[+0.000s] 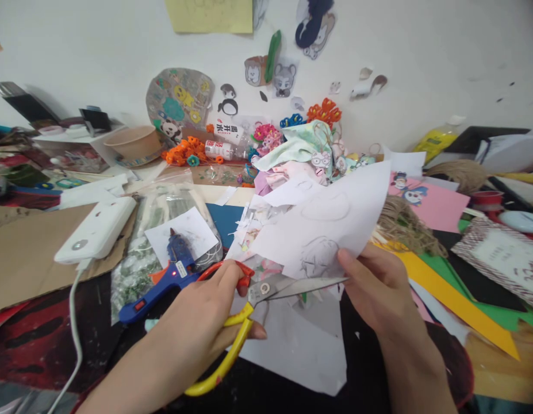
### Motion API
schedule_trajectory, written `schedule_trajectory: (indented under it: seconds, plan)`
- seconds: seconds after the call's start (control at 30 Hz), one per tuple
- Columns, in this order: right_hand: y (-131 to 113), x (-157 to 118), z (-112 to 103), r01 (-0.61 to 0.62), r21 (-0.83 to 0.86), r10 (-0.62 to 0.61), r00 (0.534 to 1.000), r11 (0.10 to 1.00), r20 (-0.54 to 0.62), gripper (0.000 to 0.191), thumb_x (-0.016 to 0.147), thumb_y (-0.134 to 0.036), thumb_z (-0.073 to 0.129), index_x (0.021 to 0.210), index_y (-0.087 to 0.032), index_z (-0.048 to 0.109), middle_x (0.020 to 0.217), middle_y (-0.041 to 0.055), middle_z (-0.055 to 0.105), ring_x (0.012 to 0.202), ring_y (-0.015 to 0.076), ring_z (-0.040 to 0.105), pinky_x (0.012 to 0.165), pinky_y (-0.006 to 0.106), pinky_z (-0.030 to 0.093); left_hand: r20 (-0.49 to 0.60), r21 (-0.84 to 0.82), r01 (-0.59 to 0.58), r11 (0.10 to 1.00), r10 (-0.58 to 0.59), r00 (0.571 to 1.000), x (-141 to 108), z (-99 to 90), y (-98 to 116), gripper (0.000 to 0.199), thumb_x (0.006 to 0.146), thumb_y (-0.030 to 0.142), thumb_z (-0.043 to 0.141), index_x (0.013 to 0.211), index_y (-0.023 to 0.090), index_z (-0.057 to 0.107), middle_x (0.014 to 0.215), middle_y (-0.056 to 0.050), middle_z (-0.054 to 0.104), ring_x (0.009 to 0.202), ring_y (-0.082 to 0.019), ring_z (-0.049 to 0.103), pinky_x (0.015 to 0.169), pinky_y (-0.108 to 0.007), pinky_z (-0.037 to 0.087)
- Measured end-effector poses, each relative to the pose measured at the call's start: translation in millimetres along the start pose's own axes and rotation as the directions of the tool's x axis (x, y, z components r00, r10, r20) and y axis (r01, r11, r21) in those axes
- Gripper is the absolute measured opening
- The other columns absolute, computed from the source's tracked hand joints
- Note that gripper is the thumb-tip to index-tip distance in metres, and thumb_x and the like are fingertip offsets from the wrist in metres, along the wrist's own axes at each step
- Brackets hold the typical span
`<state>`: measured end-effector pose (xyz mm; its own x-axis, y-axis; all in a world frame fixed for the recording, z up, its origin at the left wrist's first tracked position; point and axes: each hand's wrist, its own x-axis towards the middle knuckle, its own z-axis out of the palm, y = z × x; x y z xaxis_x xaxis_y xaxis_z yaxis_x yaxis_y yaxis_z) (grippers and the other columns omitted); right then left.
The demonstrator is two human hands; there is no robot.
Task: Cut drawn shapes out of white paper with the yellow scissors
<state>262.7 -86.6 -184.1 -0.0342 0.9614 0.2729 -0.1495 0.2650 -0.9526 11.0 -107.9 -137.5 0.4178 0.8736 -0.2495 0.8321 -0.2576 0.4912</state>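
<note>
Your left hand [199, 313] is gripping the scissors [265, 288], fingers around the handles; your right hand [376, 287] is pinching the pencil-marked sheet [287, 238] above the table [363, 368]. Keeping it taut, clear of the blades, should be steadying the edge.

"开水" in blk chars on white wrapper [227, 129], btl label [218, 150] blurry, glue-gun sticker [180, 268] too sm to read

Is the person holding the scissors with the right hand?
No, the left hand holds the scissors, while the right hand holds the paper with pencil drawings.
</note>
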Motion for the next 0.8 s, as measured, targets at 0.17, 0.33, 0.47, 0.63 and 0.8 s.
schedule_trajectory:
  seconds: [0.17,0.33,0.47,0.63,0.8]
  plan:
    - [1.4,0.0,-1.6,0.02,-0.06,-0.021,1.0,0.998,-0.017,0.026,0.09,-0.035,0.061,0.111,-0.024,0.073,0.1,0.007,0.077,0.089,0.0255,0.072,0.074,0.04,0.062,-0.038,0.005,-0.023,1.0,0.023,0.999,0.2,-0.2,0.1,0.026,0.084,0.039,0.057,0.093,0.024,0.038,0.087,-0.001,0.059,0.075,-0.023,0.062,0.066,-0.032,0.042]
    - [1.3,-0.5,-1.8,0.031,-0.047,-0.033,0.999,0.998,-0.027,0.024,0.09,-0.033,0.062,0.109,-0.026,0.074,0.098,0.0059,0.077,0.087,0.0254,0.072,0.075,0.041,0.061,-0.053,-0.012,-0.014,1.0,0.014,0.998,0.3,2.2,-1.8,0.024,0.084,0.038,0.055,0.092,0.024,0.037,0.084,0.0,0.059,0.072,-0.022,0.061,0.064,-0.031,0.042]
    - [3.3,-1.3,-3.1,0.028,-0.033,-0.03,0.999,0.999,-0.033,0.024,0.09,-0.031,0.062,0.11,-0.027,0.073,0.094,0.0049,0.077,0.077,0.0224,0.071,0.064,0.037,0.06,-0.042,-0.039,0.028,0.999,-0.03,0.999,0.3,2.1,-0.2,0.026,0.081,0.038,0.057,0.094,0.024,0.039,0.089,-0.003,0.061,0.076,-0.023,0.062,0.068,-0.032,0.043]
    - [3.6,-1.6,-2.2,0.022,-0.053,-0.025,0.998,0.998,-0.053,0.024,0.09,-0.034,0.062,0.11,-0.026,0.073,0.096,0.0057,0.077,0.08,0.0236,0.072,0.065,0.037,0.06,-0.049,-0.049,0.043,0.998,-0.046,0.998,0.5,1.7,2.1,0.024,0.081,0.037,0.056,0.092,0.024,0.039,0.09,-0.004,0.06,0.077,-0.023,0.062,0.068,-0.033,0.044]
    - [2.9,-0.8,-0.3,0.04,-0.037,-0.042,0.997,0.999,-0.057,0.023,0.09,-0.032,0.062,0.11,-0.028,0.073,0.096,0.0047,0.077,0.081,0.0237,0.072,0.069,0.039,0.061,-0.038,-0.051,0.049,0.997,-0.051,0.998,0.2,2.7,2.0,0.025,0.083,0.04,0.054,0.091,0.024,0.038,0.089,-0.004,0.06,0.075,-0.023,0.061,0.067,-0.033,0.044]
